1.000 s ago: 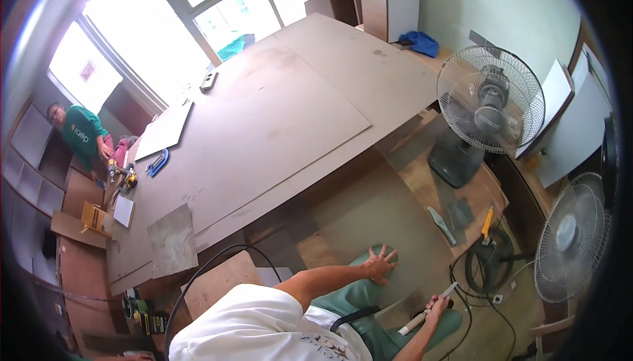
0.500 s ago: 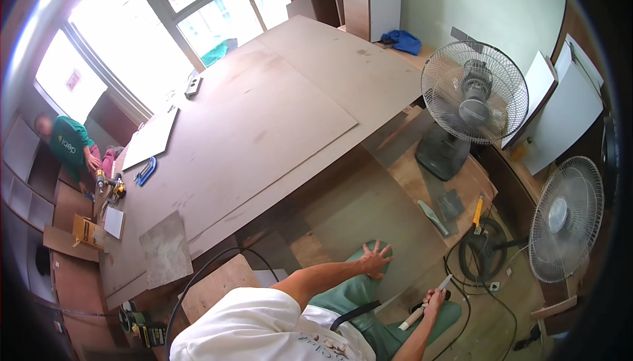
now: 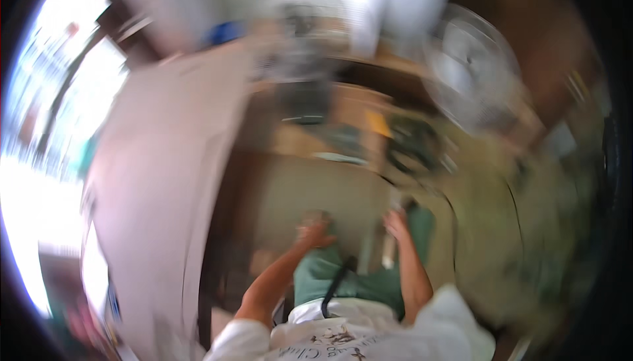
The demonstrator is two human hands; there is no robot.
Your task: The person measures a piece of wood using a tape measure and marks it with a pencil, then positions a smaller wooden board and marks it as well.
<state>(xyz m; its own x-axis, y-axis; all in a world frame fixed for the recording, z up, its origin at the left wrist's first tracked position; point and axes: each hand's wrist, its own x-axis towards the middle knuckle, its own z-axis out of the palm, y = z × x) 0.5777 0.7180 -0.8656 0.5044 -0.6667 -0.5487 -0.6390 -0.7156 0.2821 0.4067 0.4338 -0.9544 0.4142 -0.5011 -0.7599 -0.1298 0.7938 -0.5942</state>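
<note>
Motion blurs the whole view. My left hand (image 3: 315, 230) lies on my left knee over the green trousers (image 3: 349, 288), its fingers smeared but apart, holding nothing. By my right knee my right hand (image 3: 396, 224) is closed round a slim hand tool (image 3: 388, 253) with a pale, wood-coloured handle. The handle sticks out below the fist, and a light end shows above it. The tool's exact kind is too smeared to tell. In front of my knees lies a flat greenish-brown board (image 3: 316, 186).
A large panel-topped table (image 3: 155, 163) runs along the left. Ahead, a standing fan (image 3: 303, 38) rests on a wooden board, with a yellow-handled tool (image 3: 378, 123) and coiled cable (image 3: 412, 143) nearby. Another fan (image 3: 471, 64) stands at the right. A thin cable (image 3: 453, 222) crosses the floor.
My view has swung to the right, so table and windows now sit at the left and the fans ahead. My left hand stays on the knee; my right still grips the tool.
</note>
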